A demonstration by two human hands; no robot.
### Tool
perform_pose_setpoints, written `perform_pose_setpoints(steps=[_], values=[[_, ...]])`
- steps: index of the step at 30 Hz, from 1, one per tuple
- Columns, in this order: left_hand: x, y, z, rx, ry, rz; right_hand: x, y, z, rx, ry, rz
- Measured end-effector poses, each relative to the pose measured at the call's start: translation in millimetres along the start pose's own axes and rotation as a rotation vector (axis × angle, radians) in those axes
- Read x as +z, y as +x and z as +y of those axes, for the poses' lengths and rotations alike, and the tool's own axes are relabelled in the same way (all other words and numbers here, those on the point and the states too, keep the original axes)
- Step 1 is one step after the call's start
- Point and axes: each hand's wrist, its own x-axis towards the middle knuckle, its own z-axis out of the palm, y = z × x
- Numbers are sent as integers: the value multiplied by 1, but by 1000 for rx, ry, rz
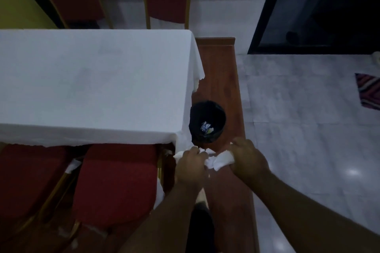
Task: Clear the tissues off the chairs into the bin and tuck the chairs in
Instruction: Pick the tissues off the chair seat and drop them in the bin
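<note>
Both hands meet just short of a black bin (207, 121). The left hand (191, 167) and right hand (247, 160) each have fingers closed around crumpled white tissues (218, 160), beside a red chair (115, 183) at the white tabletop (92, 84).

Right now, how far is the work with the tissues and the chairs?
Partly done. The bin already holds some scraps. In hand: the left hand and the right hand both grip white tissues just short of the bin. Left: dropping these in, the white pieces near the nearest chair and between the two near chairs, which may be more tissue, and tucking those chairs under the table.
</note>
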Motion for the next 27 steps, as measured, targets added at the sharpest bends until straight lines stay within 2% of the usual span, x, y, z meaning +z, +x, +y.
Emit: perform_pose_setpoints(steps=[9, 11, 13, 15, 19, 22, 25, 27], values=[[65, 187, -25, -102, -68, -68, 32, 172, 85, 90, 89, -55], [84, 227, -36, -119, -115, -92, 40, 208, 97, 59, 93, -42], [93, 263, -44, -183, -173, -159, 54, 243, 113, -13, 144, -44], [114, 289, -57, -290, -175, -179, 78, 271, 132, 1, 224, -149], [190, 329, -92, -419, -165, -107, 145, 322, 175, 145, 207, -277], [235, 372, -114, -548, -247, -168, 212, 363, 206, 195, 239, -347], [283, 408, -136, -707, -443, -190, 291, 396, 241, 208, 351, -414], [316, 417, -153, -744, -581, -182, 370, 403, 290, 238, 375, -441]])
